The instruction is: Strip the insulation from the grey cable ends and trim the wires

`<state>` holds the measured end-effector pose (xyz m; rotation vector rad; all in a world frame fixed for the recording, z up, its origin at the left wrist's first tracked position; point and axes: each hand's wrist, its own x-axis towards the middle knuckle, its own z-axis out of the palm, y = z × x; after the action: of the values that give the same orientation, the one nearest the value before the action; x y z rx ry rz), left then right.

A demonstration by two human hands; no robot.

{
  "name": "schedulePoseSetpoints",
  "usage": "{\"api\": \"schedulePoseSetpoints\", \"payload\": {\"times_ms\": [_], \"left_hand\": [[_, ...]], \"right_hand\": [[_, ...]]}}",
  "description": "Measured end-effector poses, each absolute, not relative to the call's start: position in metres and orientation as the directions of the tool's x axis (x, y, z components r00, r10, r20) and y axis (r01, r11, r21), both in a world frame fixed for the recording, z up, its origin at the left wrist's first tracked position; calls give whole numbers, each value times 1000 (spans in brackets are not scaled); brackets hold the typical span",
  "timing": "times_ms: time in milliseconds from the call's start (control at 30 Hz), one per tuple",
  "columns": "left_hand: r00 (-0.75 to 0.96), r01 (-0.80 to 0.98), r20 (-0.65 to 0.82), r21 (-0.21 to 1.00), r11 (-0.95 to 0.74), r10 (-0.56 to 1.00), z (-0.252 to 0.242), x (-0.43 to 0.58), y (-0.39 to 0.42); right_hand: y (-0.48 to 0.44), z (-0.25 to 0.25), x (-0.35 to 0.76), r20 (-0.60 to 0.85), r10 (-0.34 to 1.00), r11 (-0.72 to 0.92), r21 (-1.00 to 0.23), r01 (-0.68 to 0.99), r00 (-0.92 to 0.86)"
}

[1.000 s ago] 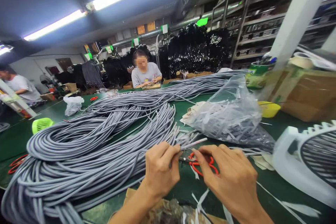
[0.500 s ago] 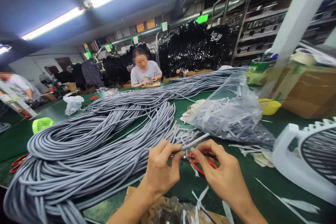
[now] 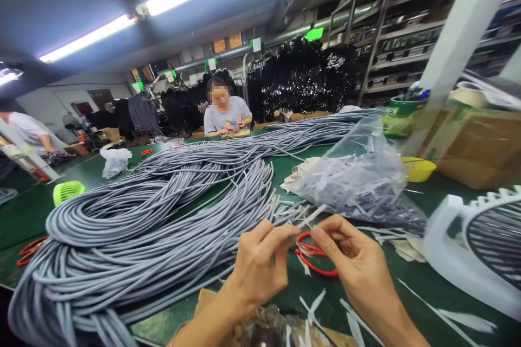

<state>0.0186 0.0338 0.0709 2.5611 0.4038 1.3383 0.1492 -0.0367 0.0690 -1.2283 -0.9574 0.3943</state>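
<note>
My left hand (image 3: 264, 257) pinches a grey cable near its end, thumb and forefinger pressed together. The pale stripped end (image 3: 312, 216) of that cable sticks out past my fingertips toward the right. Close beside it, my right hand (image 3: 352, 252) has its thumb and forefinger together; whatever they grip is too small to make out. Red-handled scissors (image 3: 319, 272) lie on the green table between my hands, partly behind my right fingers. A large bundle of grey cables (image 3: 163, 249) spreads over the table to the left, with frayed ends near my left hand.
A clear plastic bag (image 3: 358, 184) of grey scraps sits beyond my right hand. A white fan (image 3: 451, 249) stands at the right edge. Cut white strips (image 3: 464, 317) litter the table (image 3: 382, 282). Across it sits a co-worker (image 3: 228, 111), near a second pair of scissors (image 3: 147, 152).
Both hands have shifted slightly; my right hand has moved a little right, away from the left fingertips. More of the red scissors handles now shows. The cable stays in my left hand.
</note>
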Motion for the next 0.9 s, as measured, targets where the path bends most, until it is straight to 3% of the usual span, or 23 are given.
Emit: {"api": "schedulePoseSetpoints", "payload": {"times_ms": [200, 467, 600, 767, 900], "left_hand": [[709, 236, 628, 218, -947, 321, 74, 19, 32], [743, 236, 585, 226, -945, 325, 72, 24, 36], [699, 299, 604, 241, -923, 384, 71, 30, 36], [664, 303, 610, 308, -902, 431, 71, 36, 38], [621, 222, 662, 364, -905, 419, 74, 37, 40]], "right_hand": [[-42, 71, 155, 445, 611, 387, -889, 244, 654], [-36, 78, 151, 237, 629, 417, -907, -64, 740], [-35, 79, 149, 297, 590, 426, -905, 23, 751], [-37, 73, 148, 531, 497, 506, -820, 268, 687], [-39, 77, 145, 603, 478, 579, -763, 286, 638]]}}
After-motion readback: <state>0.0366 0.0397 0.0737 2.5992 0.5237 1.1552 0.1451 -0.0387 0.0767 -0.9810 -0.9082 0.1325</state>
